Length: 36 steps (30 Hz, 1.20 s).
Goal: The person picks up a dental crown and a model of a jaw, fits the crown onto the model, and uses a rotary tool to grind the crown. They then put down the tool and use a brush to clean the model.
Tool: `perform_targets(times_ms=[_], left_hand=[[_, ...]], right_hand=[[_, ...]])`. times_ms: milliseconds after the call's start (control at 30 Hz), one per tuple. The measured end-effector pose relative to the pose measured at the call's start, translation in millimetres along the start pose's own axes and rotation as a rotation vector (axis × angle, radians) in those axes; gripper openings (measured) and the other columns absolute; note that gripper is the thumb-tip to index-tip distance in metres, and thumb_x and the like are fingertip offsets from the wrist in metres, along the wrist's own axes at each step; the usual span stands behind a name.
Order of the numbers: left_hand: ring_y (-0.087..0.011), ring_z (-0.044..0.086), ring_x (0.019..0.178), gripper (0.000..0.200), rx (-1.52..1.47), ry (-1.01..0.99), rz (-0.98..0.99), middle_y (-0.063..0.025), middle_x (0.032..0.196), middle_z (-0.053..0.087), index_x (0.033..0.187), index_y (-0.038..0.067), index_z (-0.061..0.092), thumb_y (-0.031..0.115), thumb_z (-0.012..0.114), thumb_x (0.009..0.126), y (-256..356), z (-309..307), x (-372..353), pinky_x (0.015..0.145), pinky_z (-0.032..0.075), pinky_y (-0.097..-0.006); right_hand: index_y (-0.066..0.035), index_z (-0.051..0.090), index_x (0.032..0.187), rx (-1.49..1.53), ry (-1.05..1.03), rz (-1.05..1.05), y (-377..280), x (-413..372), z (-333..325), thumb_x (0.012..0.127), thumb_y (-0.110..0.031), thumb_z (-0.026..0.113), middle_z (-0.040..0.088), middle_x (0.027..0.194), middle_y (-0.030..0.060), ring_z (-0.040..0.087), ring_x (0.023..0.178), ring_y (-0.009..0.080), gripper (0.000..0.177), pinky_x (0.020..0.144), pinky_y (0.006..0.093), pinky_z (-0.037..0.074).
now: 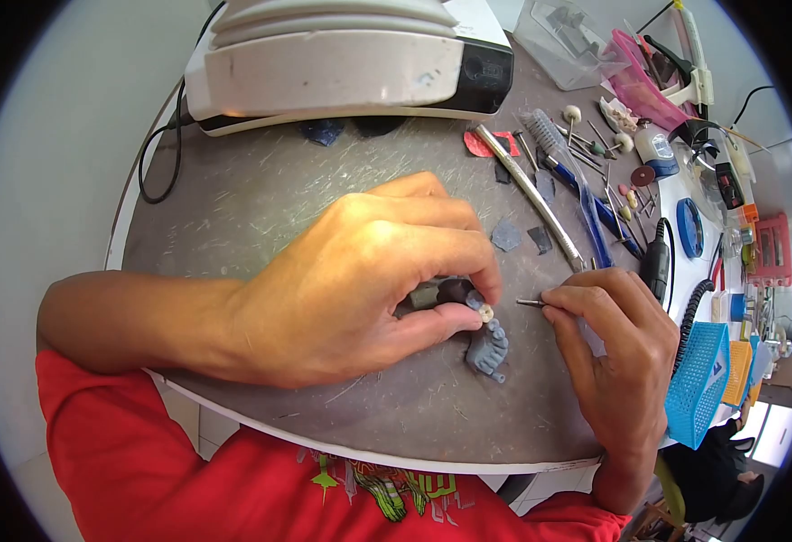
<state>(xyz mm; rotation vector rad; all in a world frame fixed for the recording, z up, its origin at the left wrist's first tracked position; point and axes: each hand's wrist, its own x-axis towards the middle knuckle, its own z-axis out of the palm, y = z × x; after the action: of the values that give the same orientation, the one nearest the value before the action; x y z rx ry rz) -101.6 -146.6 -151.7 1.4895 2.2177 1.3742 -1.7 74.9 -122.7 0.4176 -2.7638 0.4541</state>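
My left hand point(364, 280) is closed around a grey dental model point(488, 350), thumb and forefinger meeting near a small whitish tooth crown point(486, 313). A row of grey teeth shows below the thumb. Within the curl of the fingers is a dark, rounded piece point(455, 290); the fingers hide how it joins the model. To the right, my right hand point(614, 334) pinches a thin metal tool point(531, 303) between thumb and forefinger. Its short tip points left toward the crown, apart from it. The rest of the tool is mostly hidden by the hand.
A white lamp head point(333, 72) hangs over the back of the grey bench top point(260, 226). At right lie a metal rod point(531, 194), a blue-handled brush point(577, 181), several polishing burs and a handpiece point(656, 262). A blue basket point(696, 388) stands at the right edge.
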Motion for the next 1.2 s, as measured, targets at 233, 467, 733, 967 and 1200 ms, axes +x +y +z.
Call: perform_targets(times_ms=[233, 467, 733, 967, 1200], left_hand=[[-0.0227, 0.064, 0.087, 0.023, 0.006, -0.006, 0.008, -0.0069, 0.093, 0.069, 0.090, 0.004, 0.069, 0.000, 0.080, 0.070, 0, -1, 0, 0.079, 0.049, -0.0332], [-0.0240, 0.063, 0.090, 0.024, 0.076, -0.023, -0.001, -0.0087, 0.095, 0.070, 0.089, 0.004, 0.069, -0.002, 0.080, 0.068, 4, -5, 1, 0.080, 0.049, -0.0342], [-0.0247, 0.062, 0.092, 0.023, 0.080, -0.044, -0.035, -0.0088, 0.097, 0.069, 0.088, 0.004, 0.069, -0.002, 0.079, 0.069, 7, -8, 2, 0.079, 0.049, -0.0345], [-0.0256, 0.063, 0.090, 0.023, 0.063, -0.057, -0.029, -0.0091, 0.097, 0.069, 0.089, 0.003, 0.068, -0.002, 0.078, 0.069, 7, -5, 3, 0.079, 0.049, -0.0348], [-0.0233, 0.062, 0.090, 0.025, 0.007, -0.115, -0.035, -0.0073, 0.097, 0.070, 0.091, 0.006, 0.071, 0.002, 0.080, 0.068, 4, -11, 4, 0.078, 0.048, -0.0338]], right_hand=[[-0.004, 0.068, 0.084, -0.042, -0.017, -0.024, 0, -1, -1, 0.071, 0.000, 0.076, 0.063, 0.082, 0.0061, 0.062, 0.070, 0.0220, 0.016, 0.060, 0.0335, 0.050], [-0.007, 0.064, 0.083, -0.091, -0.014, -0.050, 1, -3, 1, 0.071, -0.002, 0.074, 0.060, 0.081, 0.0040, 0.061, 0.072, 0.0206, 0.016, 0.060, 0.0334, 0.051], [-0.004, 0.064, 0.092, -0.125, 0.114, 0.040, 12, -2, -25, 0.076, 0.003, 0.069, 0.060, 0.079, 0.0086, 0.061, 0.068, 0.0236, 0.018, 0.060, 0.0340, 0.049], [-0.001, 0.070, 0.106, 0.135, 0.298, 0.225, 48, 7, -48, 0.082, 0.006, 0.065, 0.066, 0.087, 0.0095, 0.066, 0.073, 0.0165, 0.025, 0.065, 0.0278, 0.052], [-0.002, 0.071, 0.105, 0.104, 0.231, 0.327, 53, 10, -41, 0.083, 0.006, 0.064, 0.068, 0.086, 0.0097, 0.067, 0.073, 0.0149, 0.024, 0.065, 0.0270, 0.053]])
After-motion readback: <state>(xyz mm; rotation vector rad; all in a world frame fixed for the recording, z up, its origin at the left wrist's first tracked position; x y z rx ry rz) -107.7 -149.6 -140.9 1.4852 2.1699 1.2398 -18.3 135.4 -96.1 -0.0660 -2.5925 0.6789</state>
